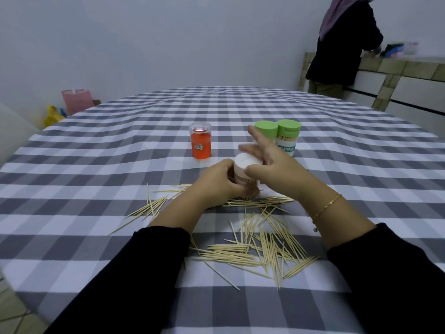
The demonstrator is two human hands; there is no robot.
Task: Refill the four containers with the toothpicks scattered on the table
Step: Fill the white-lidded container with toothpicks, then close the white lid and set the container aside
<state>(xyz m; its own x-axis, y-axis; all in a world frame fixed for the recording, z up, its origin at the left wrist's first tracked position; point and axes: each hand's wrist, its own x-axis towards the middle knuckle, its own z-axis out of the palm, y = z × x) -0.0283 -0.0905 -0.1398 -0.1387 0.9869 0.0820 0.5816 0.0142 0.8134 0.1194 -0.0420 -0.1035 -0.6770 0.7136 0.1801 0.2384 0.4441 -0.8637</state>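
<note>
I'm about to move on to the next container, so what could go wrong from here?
The left hand grips the white-lidded container standing on loose toothpicks; set down there, it could tip. The right hand at its lid is close to the green-lidded containers and could knock them. The near pile could be swept off by a sleeve.

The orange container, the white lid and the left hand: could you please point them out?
orange container [201, 145], head view, front label.
white lid [245, 161], head view, flat top.
left hand [220, 180], head view, knuckles.

Home dining room: checked tablecloth [144, 131] on table, tiled counter [397, 66] behind (bags [72, 102] on floor).
</note>
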